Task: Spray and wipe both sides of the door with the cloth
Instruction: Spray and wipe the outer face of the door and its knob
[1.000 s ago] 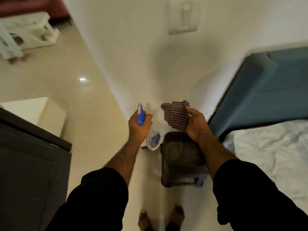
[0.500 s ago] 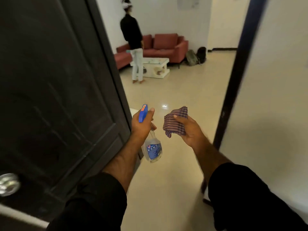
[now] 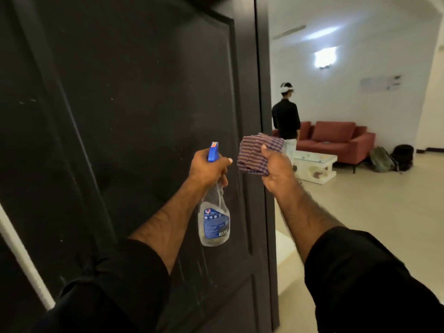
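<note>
Head camera view, from left to right: a dark, near-black panelled wooden door (image 3: 120, 116) fills the left and centre of the frame, its surface flecked with pale specks and its free edge running top to bottom just right of centre. In front of its lower centre, the left hand (image 3: 207, 170) is curled round the neck of a clear plastic spray bottle with a blue trigger head and a blue label (image 3: 213, 219); the bottle hangs below the fist and the nozzle points toward the door panel. Just to the right, near the door's edge, the right hand (image 3: 276, 171) grips a bunched cloth with purple and pale stripes (image 3: 254, 152), thumb pressed over its front. Both forearms come out of black sleeves at the bottom of the frame. Beyond the door edge, at right, a lit room shows a standing person in a black top (image 3: 286, 118), a low white coffee table (image 3: 314, 164), a red sofa (image 3: 336, 138) and dark bags (image 3: 394, 157) on the pale tiled floor (image 3: 372, 212).
</note>
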### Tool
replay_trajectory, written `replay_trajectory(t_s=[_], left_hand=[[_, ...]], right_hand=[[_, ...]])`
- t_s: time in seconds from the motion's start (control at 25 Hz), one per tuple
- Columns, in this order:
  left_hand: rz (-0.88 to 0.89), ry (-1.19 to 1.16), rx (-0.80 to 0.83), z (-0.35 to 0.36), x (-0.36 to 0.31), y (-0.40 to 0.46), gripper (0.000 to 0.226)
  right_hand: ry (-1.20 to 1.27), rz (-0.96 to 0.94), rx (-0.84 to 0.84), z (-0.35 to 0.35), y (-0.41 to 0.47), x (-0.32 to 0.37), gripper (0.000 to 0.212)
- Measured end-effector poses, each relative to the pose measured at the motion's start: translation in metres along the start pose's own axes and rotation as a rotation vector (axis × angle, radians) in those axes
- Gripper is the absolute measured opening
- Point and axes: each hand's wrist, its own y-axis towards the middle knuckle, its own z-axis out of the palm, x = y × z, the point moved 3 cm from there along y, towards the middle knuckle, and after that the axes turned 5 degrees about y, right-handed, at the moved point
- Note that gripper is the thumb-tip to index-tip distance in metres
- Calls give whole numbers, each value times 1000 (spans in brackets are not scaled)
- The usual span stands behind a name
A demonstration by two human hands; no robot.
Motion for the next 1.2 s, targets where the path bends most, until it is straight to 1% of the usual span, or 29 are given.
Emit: replay_trajectory(t_s=[0.08,0.2,0.32,0.48,0.56,0.68,0.84,0.96,1.04,1.12,1.2], left_hand=[[21,-35,-40,-12,-34,35,22],[24,-113,-114,-16,-80,91,14],[48,-177,-190,-5,-116,151,13],[98,-143,-292,17,-166,226,15],[120,-112,-317,28,-196,257,13],[135,-44,-336,41,-233,290,12],[168,-4,-414,44,-273,312,14],[176,5,-438,46,-288,320,14],[172,69,-478,50,-295,321,15],[174,99,-534,49,-302,317,15],[189,67,-550,42,-309,312,13]], right_hand=[[32,-41,64,43,51,12,18],[37,-103,117,94,130,38,15],[3,-140,176,122,202,65,19],[3,-168,256,149,286,115,25],[-15,-189,265,156,320,145,23],[7,-213,284,166,357,179,21],[41,-234,318,181,379,211,29],[59,-236,359,185,389,223,33],[57,-230,401,186,391,233,36],[10,-226,437,189,391,244,40],[-26,-244,442,191,391,250,42]])
